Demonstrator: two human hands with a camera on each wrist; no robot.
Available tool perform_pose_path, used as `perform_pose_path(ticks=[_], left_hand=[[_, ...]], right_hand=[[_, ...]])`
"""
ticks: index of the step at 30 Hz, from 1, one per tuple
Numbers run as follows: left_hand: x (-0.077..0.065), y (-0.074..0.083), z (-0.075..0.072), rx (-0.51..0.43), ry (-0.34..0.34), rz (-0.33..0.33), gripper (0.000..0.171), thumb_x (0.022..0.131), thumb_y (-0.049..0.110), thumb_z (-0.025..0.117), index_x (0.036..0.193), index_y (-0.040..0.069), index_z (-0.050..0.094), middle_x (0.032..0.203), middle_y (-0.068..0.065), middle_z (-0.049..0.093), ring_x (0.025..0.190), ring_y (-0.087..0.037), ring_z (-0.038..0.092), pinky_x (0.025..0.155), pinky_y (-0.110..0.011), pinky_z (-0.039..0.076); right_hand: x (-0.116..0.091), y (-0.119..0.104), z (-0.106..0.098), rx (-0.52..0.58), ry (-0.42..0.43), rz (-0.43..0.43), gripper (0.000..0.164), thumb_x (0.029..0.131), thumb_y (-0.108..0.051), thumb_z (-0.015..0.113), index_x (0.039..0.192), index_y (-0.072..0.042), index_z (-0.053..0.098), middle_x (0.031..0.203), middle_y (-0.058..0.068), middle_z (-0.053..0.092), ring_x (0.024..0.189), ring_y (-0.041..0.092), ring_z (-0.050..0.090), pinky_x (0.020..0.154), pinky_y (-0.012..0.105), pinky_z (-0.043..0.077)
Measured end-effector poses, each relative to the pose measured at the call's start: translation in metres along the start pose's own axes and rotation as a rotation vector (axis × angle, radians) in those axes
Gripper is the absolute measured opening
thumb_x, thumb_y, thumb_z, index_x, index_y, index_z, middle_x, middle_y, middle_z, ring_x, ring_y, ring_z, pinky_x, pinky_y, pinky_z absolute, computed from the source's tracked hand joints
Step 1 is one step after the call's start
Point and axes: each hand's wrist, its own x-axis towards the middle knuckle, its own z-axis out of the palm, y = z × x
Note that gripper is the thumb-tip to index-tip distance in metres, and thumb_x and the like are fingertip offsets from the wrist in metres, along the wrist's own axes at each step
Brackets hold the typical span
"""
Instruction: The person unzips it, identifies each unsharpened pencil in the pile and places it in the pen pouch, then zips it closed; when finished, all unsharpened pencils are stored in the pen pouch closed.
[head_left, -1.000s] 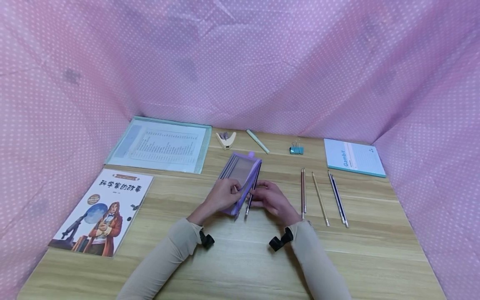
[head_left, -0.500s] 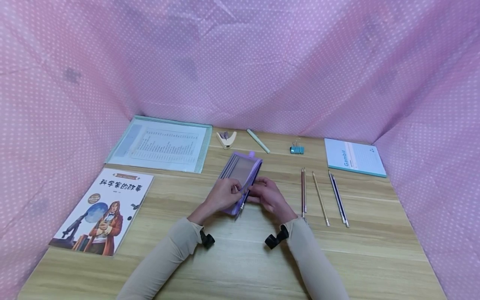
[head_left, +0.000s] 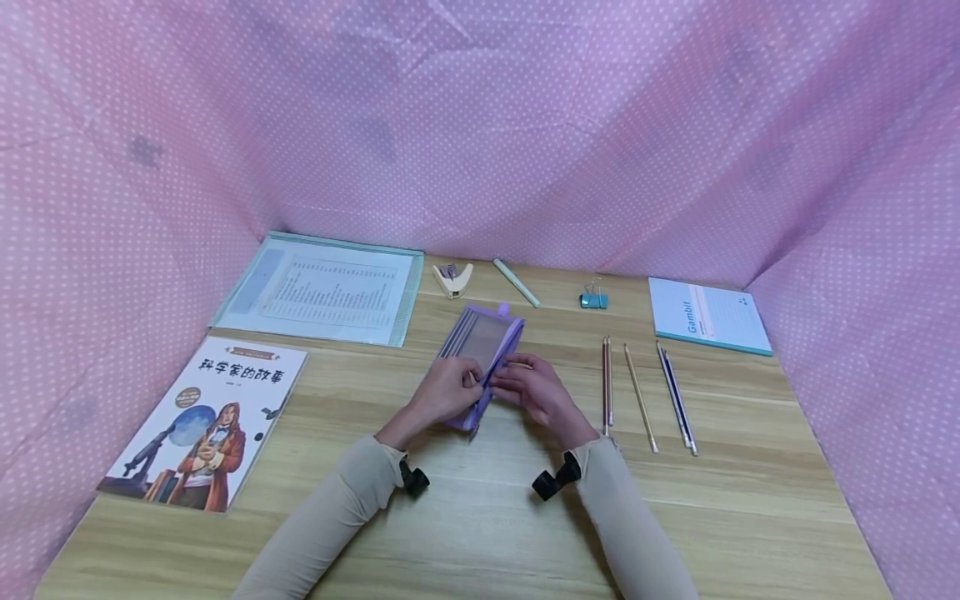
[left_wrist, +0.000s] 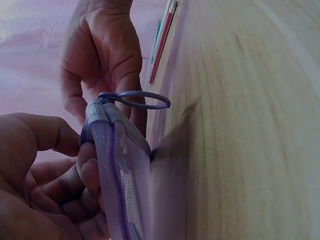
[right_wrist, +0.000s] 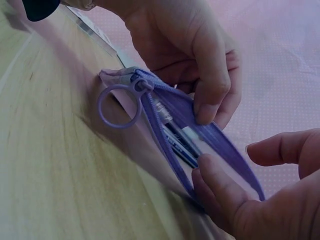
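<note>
A purple mesh pencil case (head_left: 480, 337) lies slanted in mid-table, its zipper open along the right side. My left hand (head_left: 450, 387) pinches the case's edge near its closer end, thumb inside the opening in the right wrist view. Beside the opening is my right hand (head_left: 536, 392), fingertips at the zipper edge, one finger standing apart, with no pencil visible between them. Inside, the right wrist view shows pencils (right_wrist: 182, 152) with a metal ferrule near the zipper end. A purple ring pull (right_wrist: 120, 106) hangs from the zipper.
Several pencils (head_left: 637, 398) lie to the right. Along the back are a staple remover (head_left: 452, 281), a pale green pen (head_left: 516, 282), a teal binder clip (head_left: 593, 299) and a notebook (head_left: 708, 317). A document folder (head_left: 322, 287) and a picture book (head_left: 206, 425) lie left.
The dark pencil in my right hand has gone down into the case and out of sight in the head view. My left hand has stayed on the case.
</note>
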Motion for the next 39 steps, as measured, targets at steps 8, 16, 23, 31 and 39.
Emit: perform_pose_path(ticks=[8, 16, 23, 31, 39], left_hand=[[0.0, 0.0, 0.0, 0.004, 0.006, 0.008, 0.005, 0.082, 0.005, 0.068, 0.083, 0.003, 0.072, 0.063, -0.003, 0.066, 0.053, -0.005, 0.052, 0.047, -0.017, 0.042], [-0.001, 0.0, 0.0, 0.001, 0.007, 0.004, 0.007, 0.081, 0.004, 0.067, 0.083, 0.002, 0.073, 0.063, -0.004, 0.065, 0.053, -0.005, 0.052, 0.047, -0.017, 0.042], [-0.001, -0.001, 0.001, 0.001, 0.013, 0.008, 0.007, 0.08, 0.004, 0.068, 0.083, 0.001, 0.073, 0.064, -0.004, 0.065, 0.054, -0.005, 0.051, 0.048, -0.017, 0.042], [-0.001, -0.002, 0.001, -0.005, 0.016, 0.007, 0.007, 0.08, 0.004, 0.067, 0.083, 0.001, 0.073, 0.064, -0.004, 0.065, 0.055, -0.005, 0.051, 0.049, -0.017, 0.043], [-0.001, 0.0, 0.001, -0.003, 0.017, 0.013, 0.006, 0.081, 0.004, 0.067, 0.083, 0.002, 0.073, 0.064, -0.004, 0.066, 0.055, -0.005, 0.052, 0.049, -0.017, 0.042]], right_hand=[[-0.01, -0.007, -0.005, -0.039, -0.028, -0.039, 0.052, 0.097, 0.002, 0.052, 0.145, 0.006, 0.032, 0.132, 0.029, 0.057, 0.102, 0.022, 0.072, 0.099, 0.036, 0.055], [-0.018, -0.013, -0.017, -0.04, -0.019, -0.071, 0.055, 0.099, -0.002, 0.05, 0.148, 0.005, 0.028, 0.123, 0.02, 0.063, 0.107, 0.023, 0.069, 0.1, 0.038, 0.055], [-0.024, -0.018, -0.031, -0.078, 0.017, -0.085, 0.054, 0.1, -0.007, 0.05, 0.149, 0.004, 0.029, 0.113, 0.005, 0.067, 0.098, 0.014, 0.07, 0.095, 0.039, 0.058], [-0.027, -0.025, -0.051, -0.064, 0.04, -0.094, 0.055, 0.1, -0.007, 0.052, 0.148, 0.003, 0.029, 0.11, 0.0, 0.067, 0.097, 0.012, 0.071, 0.096, 0.037, 0.058], [-0.019, -0.032, -0.063, -0.08, 0.05, -0.083, 0.054, 0.101, -0.01, 0.051, 0.149, 0.003, 0.029, 0.115, 0.001, 0.068, 0.099, 0.012, 0.071, 0.099, 0.038, 0.056]])
